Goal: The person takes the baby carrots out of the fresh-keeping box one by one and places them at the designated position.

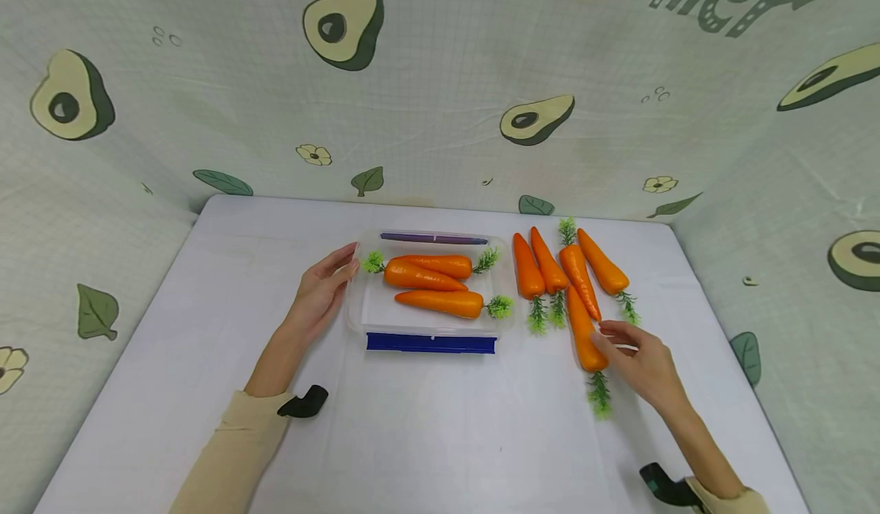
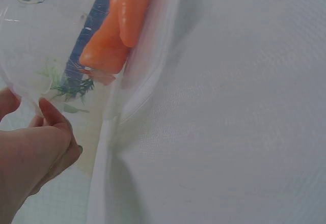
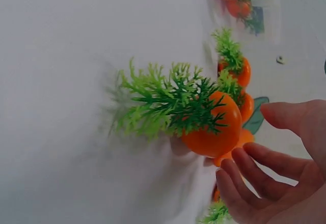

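A clear plastic container [image 1: 354, 319] with blue side clips holds three orange carrots with green tops, one of them a lower carrot [image 1: 447, 302]. My left hand [image 1: 319, 296] grips the container's left rim between thumb and fingers; the left wrist view shows this hand [image 2: 43, 142] pinching the clear edge. On the right, my right hand [image 1: 639, 361] is beside the nearest loose carrot [image 1: 583, 338], fingertips at its thick end. In the right wrist view the hand [image 3: 275, 168] has thumb and fingers apart, next to the carrot's thick end [image 3: 219, 132]; whether they touch is unclear.
Several more loose carrots lie right of the container, including one at the far right [image 1: 601, 262] and one with its top pointing away [image 1: 577, 269]. The white table [image 1: 440, 438] meets an avocado-print cloth [image 1: 440, 63] at the back and sides.
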A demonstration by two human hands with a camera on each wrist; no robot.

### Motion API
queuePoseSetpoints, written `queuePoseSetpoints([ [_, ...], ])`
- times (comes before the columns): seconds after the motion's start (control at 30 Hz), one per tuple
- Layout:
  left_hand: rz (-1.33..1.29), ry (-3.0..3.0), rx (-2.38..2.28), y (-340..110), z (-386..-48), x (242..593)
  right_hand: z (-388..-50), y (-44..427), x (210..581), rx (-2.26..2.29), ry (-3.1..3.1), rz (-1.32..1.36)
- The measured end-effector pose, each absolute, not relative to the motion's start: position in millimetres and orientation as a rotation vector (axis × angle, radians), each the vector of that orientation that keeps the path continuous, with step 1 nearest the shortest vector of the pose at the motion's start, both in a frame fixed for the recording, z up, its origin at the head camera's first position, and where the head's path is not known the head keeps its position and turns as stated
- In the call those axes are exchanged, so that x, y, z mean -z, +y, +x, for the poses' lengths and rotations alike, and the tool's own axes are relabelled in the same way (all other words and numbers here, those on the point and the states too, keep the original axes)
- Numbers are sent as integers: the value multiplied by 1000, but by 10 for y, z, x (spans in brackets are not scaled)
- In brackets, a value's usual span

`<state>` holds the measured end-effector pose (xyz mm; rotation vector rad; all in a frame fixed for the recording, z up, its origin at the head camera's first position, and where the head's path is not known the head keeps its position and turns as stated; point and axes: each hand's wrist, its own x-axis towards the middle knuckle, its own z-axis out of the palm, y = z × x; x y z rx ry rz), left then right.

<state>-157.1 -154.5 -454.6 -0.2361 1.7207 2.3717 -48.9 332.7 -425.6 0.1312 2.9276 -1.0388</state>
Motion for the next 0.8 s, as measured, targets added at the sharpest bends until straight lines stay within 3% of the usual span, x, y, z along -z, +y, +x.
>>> queuePoseSetpoints([
  [0.8,-266,1722,-2366,-1532,-1567,4515,-918,2954,3786,1079,3016,-249],
])
